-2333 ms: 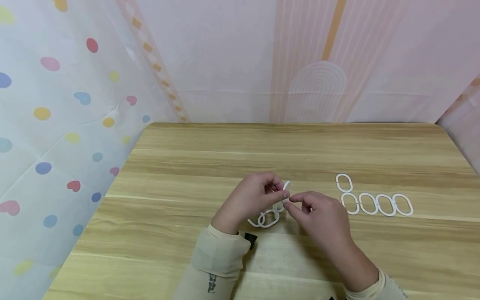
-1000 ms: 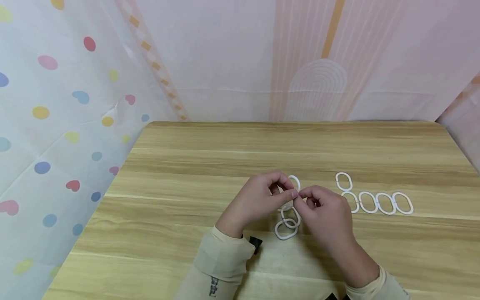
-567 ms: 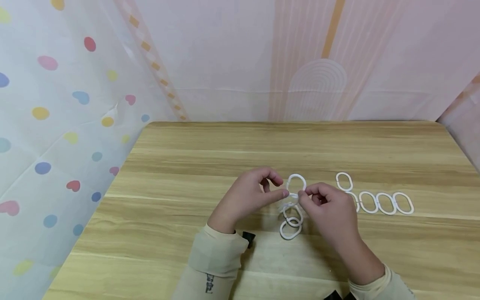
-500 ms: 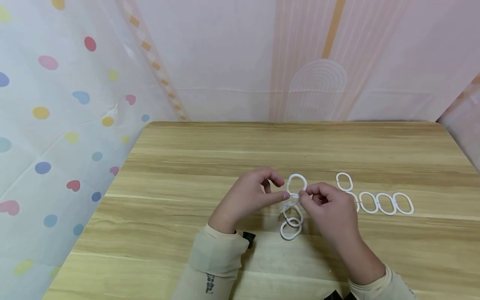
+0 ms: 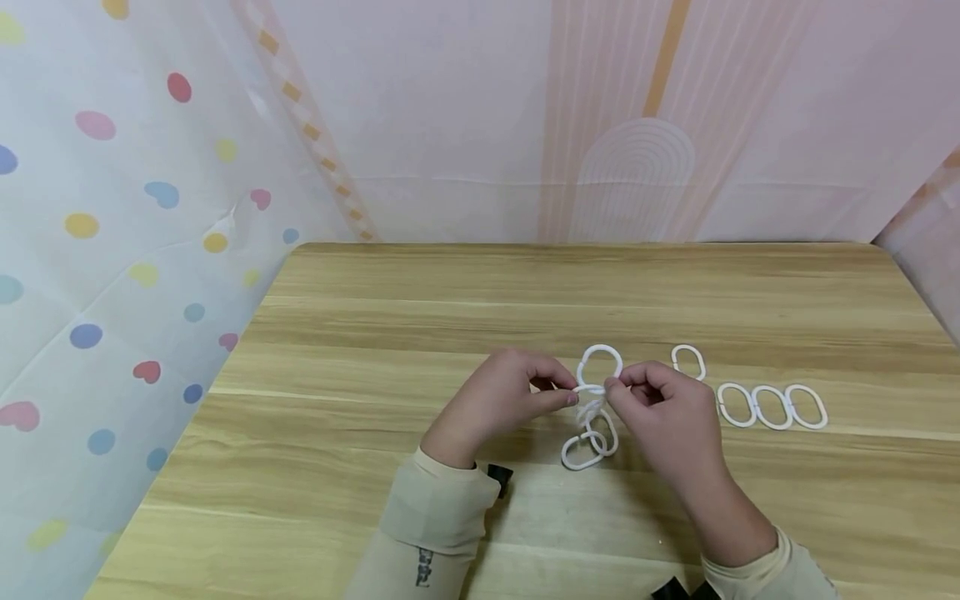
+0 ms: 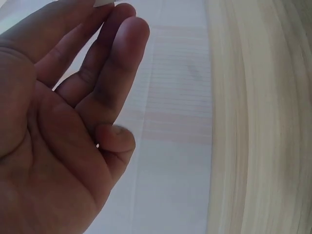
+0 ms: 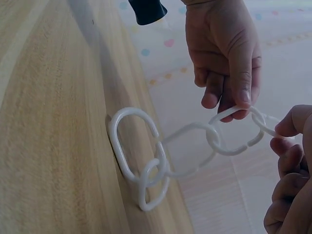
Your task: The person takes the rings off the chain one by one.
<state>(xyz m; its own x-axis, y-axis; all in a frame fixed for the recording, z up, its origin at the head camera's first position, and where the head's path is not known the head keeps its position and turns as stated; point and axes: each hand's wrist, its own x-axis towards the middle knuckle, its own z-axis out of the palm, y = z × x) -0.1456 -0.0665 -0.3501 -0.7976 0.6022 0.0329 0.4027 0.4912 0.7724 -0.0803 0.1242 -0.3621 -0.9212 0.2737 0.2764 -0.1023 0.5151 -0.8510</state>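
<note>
A short chain of white plastic C-shaped oval links hangs between the hands. My left hand (image 5: 498, 404) pinches one link (image 7: 229, 152) between thumb and index finger. In the head view my right hand (image 5: 675, 421) pinches the uppermost link (image 5: 600, 347), which stands up facing the camera and is threaded through the left hand's link. The lower links (image 7: 114, 134) trail down to the wooden table (image 5: 337, 375) in the right wrist view. Only a white sliver shows at the left fingertips in the left wrist view, with the other fingers loosely bent.
Three white links (image 5: 803, 387) lie side by side in a row right of the right hand. Another single link (image 5: 684, 347) lies behind that hand, partly covered by it. A patterned cloth (image 5: 450, 125) hangs behind the table.
Half a second ago my left index finger was off the chain; now it closes with the thumb on a link. The right hand shifted slightly right, covering a link lying on the table.
</note>
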